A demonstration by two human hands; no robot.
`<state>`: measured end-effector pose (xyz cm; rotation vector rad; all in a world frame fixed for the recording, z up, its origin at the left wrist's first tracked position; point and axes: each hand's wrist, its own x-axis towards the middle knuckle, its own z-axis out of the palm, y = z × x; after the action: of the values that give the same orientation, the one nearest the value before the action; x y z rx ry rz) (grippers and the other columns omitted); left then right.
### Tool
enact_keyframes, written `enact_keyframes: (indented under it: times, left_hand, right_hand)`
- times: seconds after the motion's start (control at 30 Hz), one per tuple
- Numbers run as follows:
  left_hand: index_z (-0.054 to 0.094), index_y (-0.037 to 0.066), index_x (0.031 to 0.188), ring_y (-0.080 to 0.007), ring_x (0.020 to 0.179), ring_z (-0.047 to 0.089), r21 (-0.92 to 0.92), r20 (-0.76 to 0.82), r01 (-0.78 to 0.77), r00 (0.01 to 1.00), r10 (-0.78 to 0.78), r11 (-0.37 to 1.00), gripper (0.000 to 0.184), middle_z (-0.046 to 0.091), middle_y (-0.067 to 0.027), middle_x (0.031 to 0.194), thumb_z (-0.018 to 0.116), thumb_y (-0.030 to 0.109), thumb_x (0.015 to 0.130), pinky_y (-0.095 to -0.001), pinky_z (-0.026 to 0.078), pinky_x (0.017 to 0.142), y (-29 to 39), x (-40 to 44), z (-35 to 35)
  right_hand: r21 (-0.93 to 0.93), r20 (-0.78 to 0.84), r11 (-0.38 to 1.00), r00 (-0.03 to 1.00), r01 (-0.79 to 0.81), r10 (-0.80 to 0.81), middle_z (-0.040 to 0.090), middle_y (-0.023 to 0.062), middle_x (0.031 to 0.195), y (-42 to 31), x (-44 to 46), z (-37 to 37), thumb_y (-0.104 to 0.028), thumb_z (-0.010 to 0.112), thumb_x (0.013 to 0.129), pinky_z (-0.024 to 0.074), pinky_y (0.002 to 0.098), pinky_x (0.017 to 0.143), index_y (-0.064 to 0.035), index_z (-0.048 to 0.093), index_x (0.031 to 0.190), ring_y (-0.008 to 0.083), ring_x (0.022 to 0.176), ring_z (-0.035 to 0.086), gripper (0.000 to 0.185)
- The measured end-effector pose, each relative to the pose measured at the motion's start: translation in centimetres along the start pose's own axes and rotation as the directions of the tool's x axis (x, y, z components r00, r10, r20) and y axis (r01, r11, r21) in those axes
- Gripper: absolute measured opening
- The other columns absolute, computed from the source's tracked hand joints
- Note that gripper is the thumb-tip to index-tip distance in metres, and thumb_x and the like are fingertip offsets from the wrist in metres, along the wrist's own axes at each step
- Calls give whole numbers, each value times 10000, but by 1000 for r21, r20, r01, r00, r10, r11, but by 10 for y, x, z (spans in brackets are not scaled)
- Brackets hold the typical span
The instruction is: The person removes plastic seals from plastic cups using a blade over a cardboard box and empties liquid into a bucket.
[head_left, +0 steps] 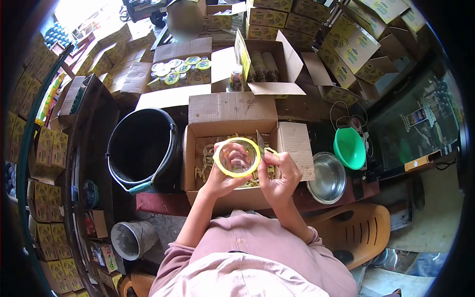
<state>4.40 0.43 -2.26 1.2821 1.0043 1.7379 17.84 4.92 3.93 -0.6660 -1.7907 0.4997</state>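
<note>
Over an open cardboard box (232, 106), my left hand (221, 179) holds a clear plastic cup (237, 157) with a yellow rim, its round end facing me. My right hand (279, 175) is closed on a small knife (261, 143), blade pointing up beside the cup's right edge. A bit of yellow strip (270, 150) shows at the right thumb and finger. Inside the box, under both hands, lie many pale and yellow scraps (204, 168).
A black bucket (143, 148) stands left of the box. On the right are a metal bowl (326, 178) and a green bowl (349, 148). Behind, one carton holds lidded cups (180, 69), another stacked cups (264, 67). A chair (351, 232) is at lower right.
</note>
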Motion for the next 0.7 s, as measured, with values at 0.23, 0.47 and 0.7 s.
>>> enact_keyframes:
  times: [0.23,0.47,0.7]
  left_hand:
    - [349,63,1131,-175,914,558,104,118,-48,992,36,993,663,378,-71,1045,778,53,626,-291,503,754,5,3,-6]
    - [350,74,1145,-178,904,557,138,151,-28,989,7,990,656,393,-75,1038,762,52,634,-299,489,772,7,13,-17]
    - [347,70,1152,-173,923,552,46,152,-18,988,11,999,681,427,-84,1066,777,48,624,-294,487,789,5,22,-20]
  right_hand:
    - [161,38,982,995,-96,91,583,78,705,14,2,0,74,643,677,464,250,550,-6,620,853,149,593,586,194]
    - [218,32,965,990,-144,140,576,78,685,20,9,8,79,643,672,460,249,555,-8,611,828,146,603,591,182]
    - [196,35,973,993,-118,113,580,84,699,21,19,14,85,654,657,466,256,565,-10,607,829,163,613,595,202]
